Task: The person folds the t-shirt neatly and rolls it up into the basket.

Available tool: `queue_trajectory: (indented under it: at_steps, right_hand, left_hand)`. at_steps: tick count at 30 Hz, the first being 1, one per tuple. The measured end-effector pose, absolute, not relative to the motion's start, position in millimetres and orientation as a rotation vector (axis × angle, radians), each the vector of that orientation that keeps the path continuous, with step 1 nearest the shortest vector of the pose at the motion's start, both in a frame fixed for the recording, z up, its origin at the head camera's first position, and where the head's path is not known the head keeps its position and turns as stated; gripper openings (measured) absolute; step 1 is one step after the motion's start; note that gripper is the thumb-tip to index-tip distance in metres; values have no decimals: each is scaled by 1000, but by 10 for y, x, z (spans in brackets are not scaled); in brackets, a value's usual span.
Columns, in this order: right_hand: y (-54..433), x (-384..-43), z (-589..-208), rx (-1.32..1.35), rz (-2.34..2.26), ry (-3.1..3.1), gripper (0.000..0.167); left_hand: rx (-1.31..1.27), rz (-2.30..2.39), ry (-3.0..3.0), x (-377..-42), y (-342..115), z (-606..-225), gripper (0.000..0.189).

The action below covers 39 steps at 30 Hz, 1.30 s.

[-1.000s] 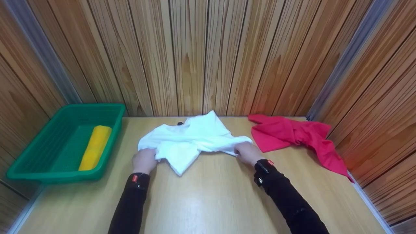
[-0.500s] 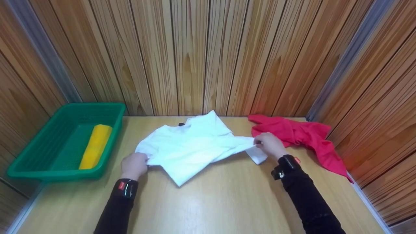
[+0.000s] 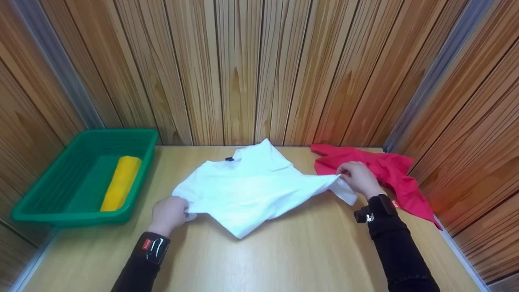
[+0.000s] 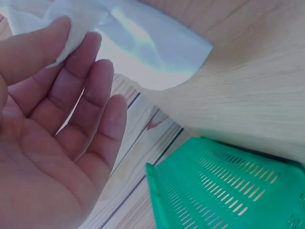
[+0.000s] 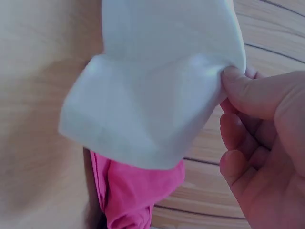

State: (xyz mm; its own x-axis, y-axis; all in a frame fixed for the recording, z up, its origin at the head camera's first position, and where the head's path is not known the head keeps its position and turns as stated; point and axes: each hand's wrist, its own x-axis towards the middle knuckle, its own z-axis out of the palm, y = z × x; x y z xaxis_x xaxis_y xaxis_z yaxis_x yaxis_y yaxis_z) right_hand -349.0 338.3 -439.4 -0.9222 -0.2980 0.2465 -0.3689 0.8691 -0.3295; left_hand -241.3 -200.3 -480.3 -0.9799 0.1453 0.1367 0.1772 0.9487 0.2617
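A white T-shirt (image 3: 243, 186) lies spread over the middle of the table, a dark tag (image 3: 229, 159) showing at its neckline. My left hand (image 3: 168, 214) pinches its near left edge; in the left wrist view, thumb and forefinger squeeze the white cloth (image 4: 143, 52) while the other fingers stay loose. On the opposite side, my right hand (image 3: 360, 178) pinches another edge and stretches it out to the right, lifted over the table. The right wrist view shows a flap of this cloth (image 5: 128, 114) hanging down from the thumb (image 5: 243, 90).
A green basket (image 3: 48, 220) stands at the left with a yellow folded cloth (image 3: 121, 182) inside. At the right, a crumpled red cloth (image 3: 395, 170) lies partly behind my right hand. Wood-panelled walls (image 3: 239, 73) close off the back and both sides of the table (image 3: 259, 267).
My hands have moved apart, the right one further right and slightly up, the left one left and toward me. Between them the bunched T-shirt has been pulled wider and flatter.
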Motion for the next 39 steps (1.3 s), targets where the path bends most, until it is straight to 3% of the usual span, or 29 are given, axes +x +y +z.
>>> queue_trajectory:
  at_steps: [11,21,32,39]
  right_hand:
    - [3435,-3475,-4394,379,555,-2798,7]
    - [3321,-3568,-4470,71,536,-2865,12]
    - [3120,-3681,-4283,-206,983,-2781,31]
    - [3017,-3744,-4378,-225,1114,-2679,32]
  left_hand:
    - [-322,-546,-3053,-2286,-1883,-4733,24]
    - [-363,-395,-2961,-2459,-1870,-4730,16]
    - [-56,-576,-2851,-2717,-1905,-4642,5]
    - [80,-550,-2759,-2881,-1911,-4694,13]
